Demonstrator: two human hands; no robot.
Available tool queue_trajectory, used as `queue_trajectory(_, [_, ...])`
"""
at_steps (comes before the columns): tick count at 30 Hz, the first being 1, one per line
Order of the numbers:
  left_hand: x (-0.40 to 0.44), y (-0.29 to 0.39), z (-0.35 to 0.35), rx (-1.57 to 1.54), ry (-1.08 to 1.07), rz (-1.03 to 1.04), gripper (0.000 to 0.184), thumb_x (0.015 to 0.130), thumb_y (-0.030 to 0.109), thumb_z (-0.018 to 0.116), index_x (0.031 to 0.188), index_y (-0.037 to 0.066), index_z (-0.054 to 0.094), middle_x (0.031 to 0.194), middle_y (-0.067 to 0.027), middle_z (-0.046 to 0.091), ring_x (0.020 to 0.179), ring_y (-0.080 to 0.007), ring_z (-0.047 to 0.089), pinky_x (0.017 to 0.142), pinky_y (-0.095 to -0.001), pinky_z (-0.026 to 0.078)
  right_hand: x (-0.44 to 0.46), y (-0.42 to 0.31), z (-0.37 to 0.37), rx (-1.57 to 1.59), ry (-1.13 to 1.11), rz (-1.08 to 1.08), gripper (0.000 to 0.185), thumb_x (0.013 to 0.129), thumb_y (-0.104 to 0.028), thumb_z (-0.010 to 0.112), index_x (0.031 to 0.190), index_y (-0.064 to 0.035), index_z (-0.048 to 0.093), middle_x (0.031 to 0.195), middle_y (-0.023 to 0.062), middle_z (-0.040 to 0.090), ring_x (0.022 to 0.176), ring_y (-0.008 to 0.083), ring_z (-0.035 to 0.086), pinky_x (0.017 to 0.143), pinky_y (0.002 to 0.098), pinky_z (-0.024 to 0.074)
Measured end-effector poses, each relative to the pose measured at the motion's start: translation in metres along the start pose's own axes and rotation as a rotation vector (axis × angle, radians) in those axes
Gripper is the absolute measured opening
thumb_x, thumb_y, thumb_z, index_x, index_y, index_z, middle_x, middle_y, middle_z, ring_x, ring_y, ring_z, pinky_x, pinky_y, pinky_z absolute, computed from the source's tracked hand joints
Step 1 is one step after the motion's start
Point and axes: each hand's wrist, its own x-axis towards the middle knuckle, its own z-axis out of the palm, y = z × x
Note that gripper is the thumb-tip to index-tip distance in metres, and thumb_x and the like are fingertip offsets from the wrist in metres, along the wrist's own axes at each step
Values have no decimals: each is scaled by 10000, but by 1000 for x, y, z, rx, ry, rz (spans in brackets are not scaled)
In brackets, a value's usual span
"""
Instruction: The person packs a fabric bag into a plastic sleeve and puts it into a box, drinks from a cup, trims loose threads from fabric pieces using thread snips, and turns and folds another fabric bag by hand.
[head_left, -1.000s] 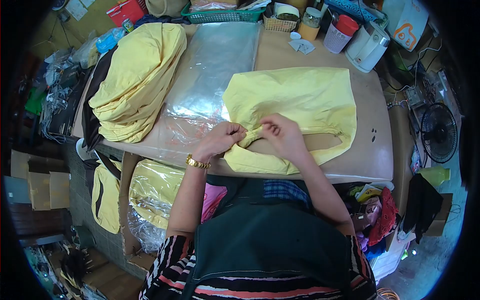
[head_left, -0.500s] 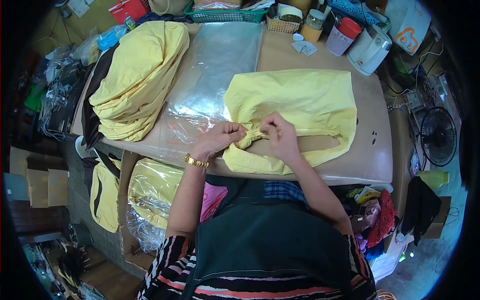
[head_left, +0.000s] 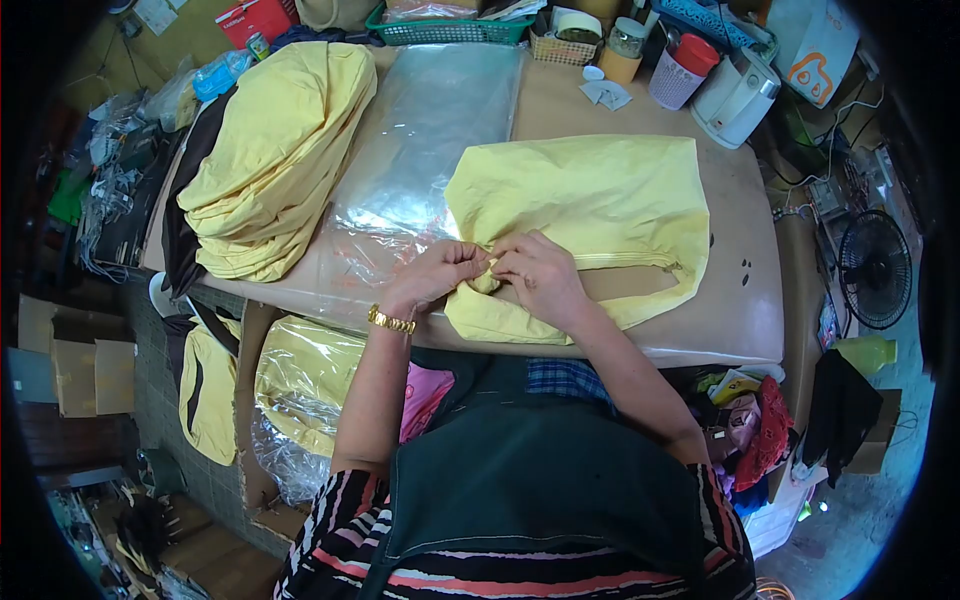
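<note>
While the left hand (head_left: pixel 432 278) and right hand (head_left: pixel 545 280) are pinching close together, both closed on a gathered edge (head_left: pixel 486 283), the yellow cloth (head_left: pixel 600 190) is lying beneath and beyond them on the table (head_left: pixel 740 305). They're working that bunched edge, I'd say; the next move is probably calling for a fine, steady pinch.

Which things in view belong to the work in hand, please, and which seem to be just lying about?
Work in hand:
- yellow cloth, held at its edge by the left hand and right hand
- table under it
- likely the yellow pile; perhaps the plastic

Seemingly just lying about:
- kettle
- fan
- green basket
- jar
</note>
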Motion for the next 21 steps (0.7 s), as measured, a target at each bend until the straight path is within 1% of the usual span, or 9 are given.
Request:
queue_trajectory(4, [-2,4,2,-28,4,-12,215,957,216,615,1004,13,668,814,42,627,714,-35,526,643,-196,423,-1,4,1,-56,-5,-37,153,734,61,669,846,-8,591,814,110,606,767,288,600,661,343,502])
queue_trajectory(6, [-3,3,2,-96,15,-57,213,954,198,617,1028,4,664,828,37,632,725,-34,533,650,-190,427,-4,5,0,39,21,161,94,826,33,607,857,-46,566,835,99,605,741,257,590,660,344,482])
queue_trajectory(7, [-3,2,3,-97,15,-57,213,954,198,617,1028,4,664,828,37,632,725,-34,533,650,-190,427,-6,7,1,39,20,161,94,826,33,607,857,-46,566,835,99,605,741,257,590,660,344,482])
queue_trajectory(9, [-3,1,4,-130,39,-78,213,951,186,621,1048,-1,658,835,38,631,727,-32,534,648,-191,427,-5,11,1,333,92,466,79,884,46,555,860,-26,532,759,83,583,651,172,557,635,293,465])
queue_trajectory(10, [-3,1,4,-131,39,-78,213,951,186,621,1048,-1,658,835,38,631,727,-32,534,648,-191,427,-4,12,0,333,91,466,79,884,46,555,860,-26,532,759,83,583,651,172,557,635,293,465])
queue_trajectory(12, [-3,1,4,-118,43,-86,215,952,184,620,1054,-3,654,840,40,629,726,-31,530,654,-194,429,2,11,-5,705,236,503,93,926,51,499,868,-20,517,715,31,548,642,92,512,628,250,444])
queue_trajectory(15, [-4,5,5,-99,29,-37,214,952,181,620,1056,-3,655,841,41,627,733,-31,527,666,-197,430,12,2,-14,827,244,504,105,928,58,486,866,-21,516,736,0,534,668,61,486,627,223,434])
queue_trajectory(19, [-6,8,7,-118,20,-32,217,949,185,626,1052,-3,658,852,43,628,753,-29,529,681,-196,431,28,-6,-27,839,260,480,97,933,45,493,872,-26,517,741,10,550,665,66,489,623,223,430])
queue_trajectory(21, [-6,6,11,-158,53,70,213,951,219,629,987,13,666,744,62,597,626,-11,479,546,-184,374,42,-7,-44,839,342,420,87,937,23,513,871,-33,518,744,12,555,668,64,489,616,227,428])
